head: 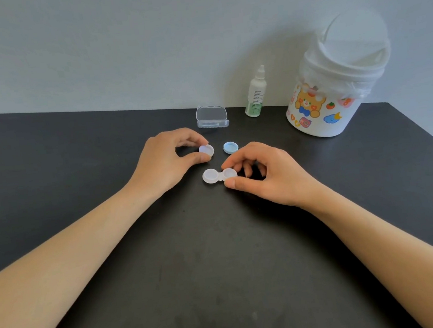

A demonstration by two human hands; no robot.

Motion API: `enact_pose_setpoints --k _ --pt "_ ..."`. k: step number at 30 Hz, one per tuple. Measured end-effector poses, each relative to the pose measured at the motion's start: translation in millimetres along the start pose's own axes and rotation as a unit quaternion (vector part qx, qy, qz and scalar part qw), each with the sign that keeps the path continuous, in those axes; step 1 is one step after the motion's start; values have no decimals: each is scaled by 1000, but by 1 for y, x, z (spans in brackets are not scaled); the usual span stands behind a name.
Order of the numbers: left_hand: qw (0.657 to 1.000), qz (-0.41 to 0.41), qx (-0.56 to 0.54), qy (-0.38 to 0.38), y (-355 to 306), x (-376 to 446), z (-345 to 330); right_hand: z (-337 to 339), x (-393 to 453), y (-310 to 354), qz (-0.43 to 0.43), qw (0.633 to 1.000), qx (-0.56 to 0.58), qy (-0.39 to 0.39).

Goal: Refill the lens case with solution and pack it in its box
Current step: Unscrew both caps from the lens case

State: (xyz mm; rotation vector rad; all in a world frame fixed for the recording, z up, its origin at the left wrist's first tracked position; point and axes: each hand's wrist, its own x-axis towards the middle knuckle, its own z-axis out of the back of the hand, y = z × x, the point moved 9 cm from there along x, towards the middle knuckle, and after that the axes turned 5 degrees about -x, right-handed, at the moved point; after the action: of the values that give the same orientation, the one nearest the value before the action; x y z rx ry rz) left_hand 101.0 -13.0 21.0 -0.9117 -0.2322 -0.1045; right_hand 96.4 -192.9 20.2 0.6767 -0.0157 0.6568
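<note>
Caps are off: left hand (168,160) pinches the white cap (207,150), right hand (262,171) pinches the case (219,175) at center. Next, probably fetch the bottle (256,95), upper right.

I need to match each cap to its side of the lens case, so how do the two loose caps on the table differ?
The white cap is pinched between the left hand's thumb and fingers, while the blue cap lies free on the table, touched by nothing. The white cap sits left of the blue cap. Both are small round caps, off the lens case, which the right hand holds.
</note>
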Motion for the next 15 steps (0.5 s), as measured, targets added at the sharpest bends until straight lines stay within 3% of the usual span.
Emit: enact_pose_setpoints --k 15 --pt "999 -23 15 -28 -4 -3 5 13 7 -15 -70 993 81 -43"
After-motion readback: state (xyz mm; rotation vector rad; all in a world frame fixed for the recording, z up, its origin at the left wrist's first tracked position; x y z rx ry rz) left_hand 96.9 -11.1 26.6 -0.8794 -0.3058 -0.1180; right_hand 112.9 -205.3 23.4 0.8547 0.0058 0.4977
